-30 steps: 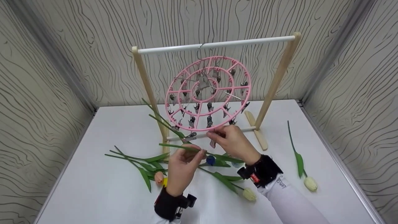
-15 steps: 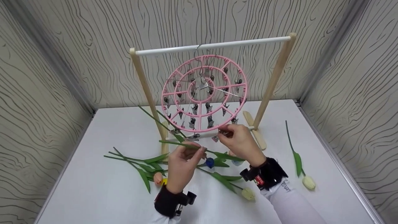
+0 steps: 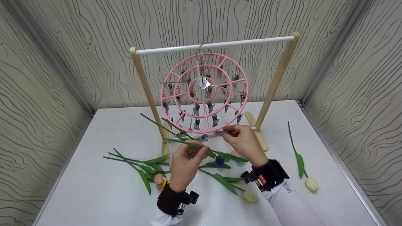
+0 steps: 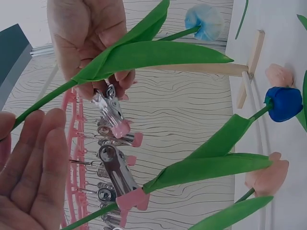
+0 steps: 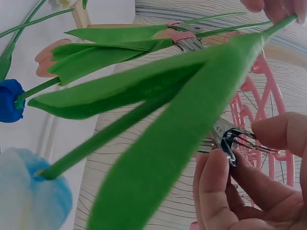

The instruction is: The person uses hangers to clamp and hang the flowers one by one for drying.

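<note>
My left hand (image 3: pixel 185 166) pinches the green stem of a tulip with a pale blue and white head (image 4: pixel 205 22). The stem slants across, its cut end pointing left and its leaves reaching toward my right hand. My right hand (image 3: pixel 243 142) pinches the handles of a metal clip (image 5: pixel 228 139) with pink tips at the front rim of a pink round hanger (image 3: pixel 194 131). In the left wrist view the tulip's leaves pass in front of the right fingers. Nearby clips grip a blue tulip (image 4: pixel 283 104) and a peach tulip (image 4: pixel 268 175), heads down.
A wooden stand with a white bar (image 3: pixel 248 42) carries the hanger. Several tulips lie at left with a peach head (image 3: pixel 158 180) showing. One white tulip (image 3: pixel 250 196) lies front centre, another white tulip (image 3: pixel 311 184) at right.
The hanger has turned and shifted slightly left. My right hand has moved a little right, and its clip has swung from hanging down to pointing left. The left hand stays nearly still, holding the tulip.
</note>
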{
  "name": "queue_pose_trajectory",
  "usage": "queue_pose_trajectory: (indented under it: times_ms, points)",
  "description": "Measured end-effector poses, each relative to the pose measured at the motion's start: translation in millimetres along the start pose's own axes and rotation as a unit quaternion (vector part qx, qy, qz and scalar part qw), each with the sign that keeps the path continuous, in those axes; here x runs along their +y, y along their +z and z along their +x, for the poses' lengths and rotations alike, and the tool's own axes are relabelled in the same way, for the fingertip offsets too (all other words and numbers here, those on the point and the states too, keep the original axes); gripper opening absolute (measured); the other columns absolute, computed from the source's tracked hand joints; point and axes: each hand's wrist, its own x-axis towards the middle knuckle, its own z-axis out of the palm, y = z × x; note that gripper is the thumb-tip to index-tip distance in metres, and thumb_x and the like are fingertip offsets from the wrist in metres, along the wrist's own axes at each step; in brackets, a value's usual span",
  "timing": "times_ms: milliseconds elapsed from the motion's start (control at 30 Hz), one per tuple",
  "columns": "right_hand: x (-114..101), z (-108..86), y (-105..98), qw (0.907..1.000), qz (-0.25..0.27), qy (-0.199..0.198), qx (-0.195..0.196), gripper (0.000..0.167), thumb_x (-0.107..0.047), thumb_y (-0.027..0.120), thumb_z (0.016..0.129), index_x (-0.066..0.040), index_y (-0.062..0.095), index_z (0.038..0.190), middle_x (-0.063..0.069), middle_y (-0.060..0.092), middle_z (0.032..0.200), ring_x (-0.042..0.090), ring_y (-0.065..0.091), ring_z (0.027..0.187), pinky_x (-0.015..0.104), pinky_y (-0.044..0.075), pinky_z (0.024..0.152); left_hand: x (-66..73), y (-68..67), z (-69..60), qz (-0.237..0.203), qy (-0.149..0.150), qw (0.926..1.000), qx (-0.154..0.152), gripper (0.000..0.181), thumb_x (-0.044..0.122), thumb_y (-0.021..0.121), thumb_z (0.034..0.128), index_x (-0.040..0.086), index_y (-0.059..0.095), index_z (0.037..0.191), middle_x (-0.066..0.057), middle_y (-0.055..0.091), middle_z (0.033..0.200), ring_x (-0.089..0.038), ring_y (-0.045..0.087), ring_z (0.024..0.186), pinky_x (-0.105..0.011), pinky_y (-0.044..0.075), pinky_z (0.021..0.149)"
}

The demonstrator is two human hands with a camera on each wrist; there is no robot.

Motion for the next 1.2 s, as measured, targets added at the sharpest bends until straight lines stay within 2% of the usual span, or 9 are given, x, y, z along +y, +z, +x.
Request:
queue_pose_trajectory:
  times_ms: [67, 300, 500, 633, 833, 933, 1067, 1200]
  points:
    - [1, 0.3, 1, 1.0, 0.004, 0.002, 0.008, 0.025, -0.011, 0.072, 0.093, 0.001, 0.075, 0.115, 0.009, 0.073, 0.101, 0.022, 0.068, 0.093, 0.032, 0.056, 0.077, 0.2, 0.8, 0.3, 0.0, -0.001, 1.0, -0.002, 0.017, 0.009, 0.072, 0.097, -0.003, 0.065, 0.107, -0.013, 0.075, 0.097, -0.026, 0.074, 0.085, -0.033, 0.06, 0.078]
    - [2, 2.0, -4, 0.9994, 0.022, 0.023, 0.012, 0.023, -0.014, 0.068, 0.1, 0.0, 0.074, 0.118, 0.01, 0.073, 0.105, 0.023, 0.066, 0.094, 0.035, 0.056, 0.085, 1.4, 2.1, 1.8, -0.005, -0.013, 0.9999, 0.0, 0.019, 0.01, 0.072, 0.0969, -0.004, 0.065, 0.108, -0.008, 0.075, 0.097, -0.027, 0.074, 0.085, -0.033, 0.06, 0.077]
    - [6, -4.8, -4, 0.995, 0.076, -0.034, 0.055, 0.021, 0.004, 0.07, 0.094, 0.004, 0.074, 0.115, 0.013, 0.072, 0.1, 0.025, 0.068, 0.09, 0.024, 0.057, 0.077, -0.4, 2.0, 0.4, -0.02, -0.007, 0.9998, -0.006, 0.017, 0.007, 0.071, 0.0973, -0.005, 0.064, 0.108, -0.016, 0.073, 0.095, -0.026, 0.073, 0.079, -0.036, 0.061, 0.072]
    - [7, -12.3, -5, 0.9903, 0.088, -0.081, 0.072, 0.021, 0.011, 0.07, 0.091, 0.005, 0.075, 0.111, 0.013, 0.071, 0.095, 0.024, 0.069, 0.083, 0.023, 0.057, 0.072, -0.1, 3.2, 0.2, -0.014, -0.007, 0.9999, -0.004, 0.016, 0.007, 0.071, 0.0971, -0.003, 0.065, 0.108, -0.013, 0.073, 0.096, -0.025, 0.073, 0.081, -0.033, 0.061, 0.075]
    - [1, -22.2, -12, 0.9892, 0.072, -0.116, 0.054, 0.02, 0.014, 0.073, 0.086, 0.002, 0.078, 0.101, 0.013, 0.07, 0.09, 0.02, 0.068, 0.076, 0.025, 0.058, 0.069, 0.9, 5.6, 3.4, -0.002, -0.008, 1.0, 0.004, 0.016, 0.008, 0.072, 0.0965, -0.002, 0.066, 0.108, -0.009, 0.074, 0.096, -0.023, 0.072, 0.086, -0.032, 0.06, 0.08]
    - [-2, -24.5, -15, 0.9892, 0.063, -0.126, 0.04, 0.018, 0.014, 0.075, 0.084, 0.0, 0.079, 0.094, 0.011, 0.07, 0.087, 0.019, 0.067, 0.073, 0.025, 0.058, 0.067, 1.8, 6.5, 5.2, -0.005, -0.009, 0.9999, 0.004, 0.016, 0.007, 0.073, 0.0959, -0.001, 0.066, 0.108, -0.009, 0.074, 0.097, -0.026, 0.073, 0.084, -0.032, 0.06, 0.073]
    - [-6, -26.1, -16, 0.9882, 0.046, -0.143, 0.03, 0.018, 0.013, 0.077, 0.083, -0.002, 0.08, 0.091, 0.005, 0.069, 0.084, 0.018, 0.066, 0.07, 0.024, 0.056, 0.063, 3.8, 8.4, 8.8, -0.016, -0.005, 0.9999, -0.001, 0.017, 0.007, 0.074, 0.095, -0.001, 0.066, 0.109, -0.011, 0.074, 0.097, -0.03, 0.074, 0.083, -0.033, 0.061, 0.07]
    - [-8, -26.6, -16, 0.9874, 0.038, -0.152, 0.02, 0.018, 0.013, 0.077, 0.083, -0.003, 0.08, 0.09, 0.004, 0.069, 0.084, 0.017, 0.065, 0.07, 0.024, 0.056, 0.062, 5.5, 11.0, 11.7, -0.02, -0.008, 0.9998, -0.003, 0.019, 0.006, 0.074, 0.0945, -0.002, 0.066, 0.109, -0.011, 0.074, 0.097, -0.027, 0.074, 0.083, -0.036, 0.061, 0.077]
